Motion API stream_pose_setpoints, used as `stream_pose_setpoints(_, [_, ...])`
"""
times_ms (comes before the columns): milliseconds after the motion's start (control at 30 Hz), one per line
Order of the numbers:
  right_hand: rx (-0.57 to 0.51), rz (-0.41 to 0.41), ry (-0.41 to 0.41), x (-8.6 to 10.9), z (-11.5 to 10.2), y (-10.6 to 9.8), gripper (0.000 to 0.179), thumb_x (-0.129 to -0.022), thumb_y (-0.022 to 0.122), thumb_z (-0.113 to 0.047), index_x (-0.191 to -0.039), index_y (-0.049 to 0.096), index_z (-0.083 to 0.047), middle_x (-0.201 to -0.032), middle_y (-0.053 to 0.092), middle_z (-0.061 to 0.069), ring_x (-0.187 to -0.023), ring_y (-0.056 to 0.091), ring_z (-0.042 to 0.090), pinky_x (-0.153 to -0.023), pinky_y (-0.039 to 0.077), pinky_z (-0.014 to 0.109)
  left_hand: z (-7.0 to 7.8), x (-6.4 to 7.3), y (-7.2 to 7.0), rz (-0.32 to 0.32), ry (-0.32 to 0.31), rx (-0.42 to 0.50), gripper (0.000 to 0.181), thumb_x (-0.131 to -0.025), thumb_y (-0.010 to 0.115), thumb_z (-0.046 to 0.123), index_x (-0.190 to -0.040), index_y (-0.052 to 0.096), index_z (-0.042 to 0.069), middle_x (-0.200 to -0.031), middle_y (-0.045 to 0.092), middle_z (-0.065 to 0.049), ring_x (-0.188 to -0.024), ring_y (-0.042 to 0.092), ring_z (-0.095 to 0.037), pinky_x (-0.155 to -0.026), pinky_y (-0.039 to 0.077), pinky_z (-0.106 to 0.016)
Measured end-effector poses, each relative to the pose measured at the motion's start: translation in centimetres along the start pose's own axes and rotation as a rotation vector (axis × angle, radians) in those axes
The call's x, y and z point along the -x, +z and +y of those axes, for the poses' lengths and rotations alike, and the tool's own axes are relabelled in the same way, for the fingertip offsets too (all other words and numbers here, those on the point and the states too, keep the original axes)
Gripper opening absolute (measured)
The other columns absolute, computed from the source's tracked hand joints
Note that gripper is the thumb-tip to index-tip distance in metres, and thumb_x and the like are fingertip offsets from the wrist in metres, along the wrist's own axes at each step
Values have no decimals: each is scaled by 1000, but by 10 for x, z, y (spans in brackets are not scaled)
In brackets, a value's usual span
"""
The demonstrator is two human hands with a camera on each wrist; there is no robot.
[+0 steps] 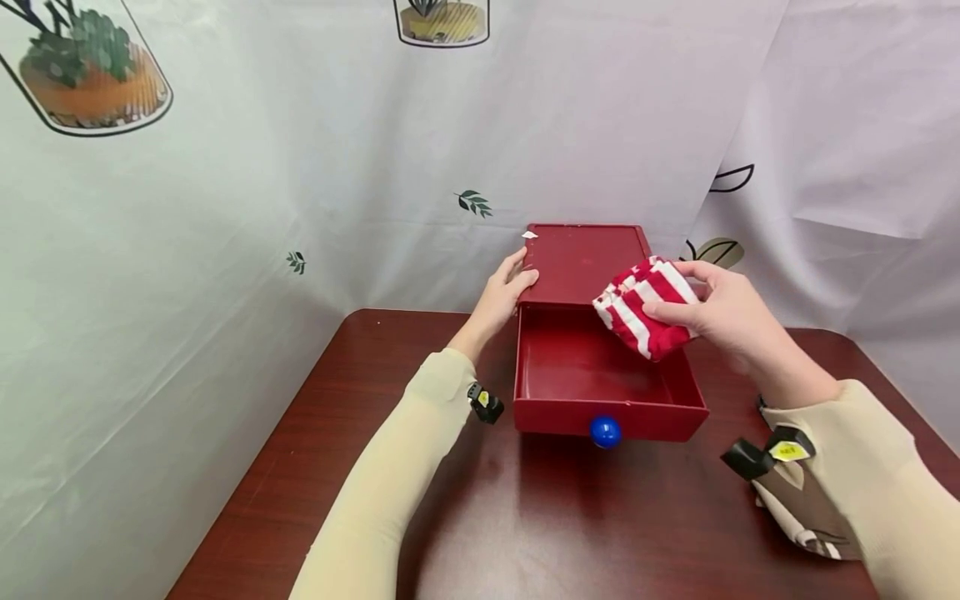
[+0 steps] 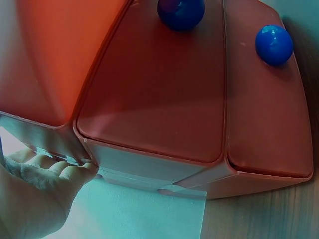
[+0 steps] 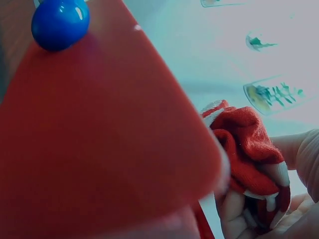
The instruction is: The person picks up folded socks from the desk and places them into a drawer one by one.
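Note:
A red drawer box (image 1: 585, 258) stands on the dark wooden table (image 1: 525, 517), its top drawer (image 1: 600, 375) pulled out toward me with a blue knob (image 1: 604, 431) on its front. My left hand (image 1: 504, 292) rests with straight fingers on the box's left top edge; the left wrist view shows its fingers (image 2: 55, 172) against the box's corner. My right hand (image 1: 712, 312) grips a bunched red-and-white striped cloth (image 1: 643, 307) just above the drawer's right side. In the right wrist view the cloth (image 3: 246, 144) sits beside the red box (image 3: 99, 139).
A white curtain with plant prints (image 1: 300, 167) hangs close behind and to the left of the table. A second blue knob (image 2: 273, 44) shows on a lower drawer. A patterned item (image 1: 806, 508) lies under my right forearm near the table's right edge.

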State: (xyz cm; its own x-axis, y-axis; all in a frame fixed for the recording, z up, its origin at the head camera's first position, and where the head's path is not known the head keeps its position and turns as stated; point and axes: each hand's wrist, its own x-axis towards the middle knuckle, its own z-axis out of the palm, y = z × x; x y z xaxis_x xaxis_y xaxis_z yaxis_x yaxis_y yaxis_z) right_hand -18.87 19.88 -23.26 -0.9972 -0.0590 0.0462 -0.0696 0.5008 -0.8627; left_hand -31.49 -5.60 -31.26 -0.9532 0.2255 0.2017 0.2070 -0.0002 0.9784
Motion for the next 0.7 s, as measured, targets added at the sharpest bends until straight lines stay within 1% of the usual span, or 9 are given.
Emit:
stream_pose_setpoints(133, [-23, -37, -7, -1, -4, 10, 71, -81, 71, -34, -137, 37, -6, -118, 48, 19, -79, 61, 10, -66, 53, 28, 0, 0, 1, 3, -1, 7, 55, -93, 54, 18, -145, 34, 15, -143, 40, -7, -124, 44, -14, -98, 38, -30])
stream_pose_setpoints(267, [-10, -67, -17, -1, -9, 20, 70, -81, 71, -33, -136, 39, -6, -117, 50, 19, -82, 61, 14, -67, 53, 28, 0, 1, 0, 4, 0, 0, 56, -93, 54, 19, -145, 34, 15, -144, 39, -6, -124, 43, -14, -98, 38, -31])
stream_pose_setpoints(400, [12, -96, -11, 0, -13, 29, 71, -80, 72, -33, -136, 38, -6, -119, 51, 19, -91, 59, 22, -69, 53, 28, 0, 1, -1, -4, 1, -20, 56, -94, 53, 21, -145, 33, 16, -144, 39, -5, -125, 42, -14, -99, 37, -30])
stream_pose_setpoints(533, [22, -132, 0, 0, -16, 38, 72, -79, 73, -30, -137, 37, -6, -121, 50, 20, -97, 56, 29, -70, 53, 32, 15, 11, -1, -39, -22, -14, 57, -95, 51, 19, -147, 29, 12, -146, 35, -8, -129, 39, -18, -101, 35, -31])
stream_pose_setpoints(633, [26, -158, -10, -1, -18, 44, 72, -79, 73, -29, -137, 37, -5, -120, 51, 20, -95, 57, 29, -71, 53, 32, 27, 19, -1, -60, -36, -15, 57, -95, 49, 17, -147, 26, 9, -147, 32, -11, -130, 37, -21, -102, 34, -33])
stream_pose_setpoints(700, [33, -173, -20, -1, -19, 48, 71, -79, 73, -28, -136, 38, -5, -119, 52, 20, -93, 58, 28, -71, 53, 32, 27, 19, -1, -60, -33, -16, 57, -95, 49, 16, -147, 26, 9, -147, 32, -11, -130, 37, -21, -102, 34, -32])
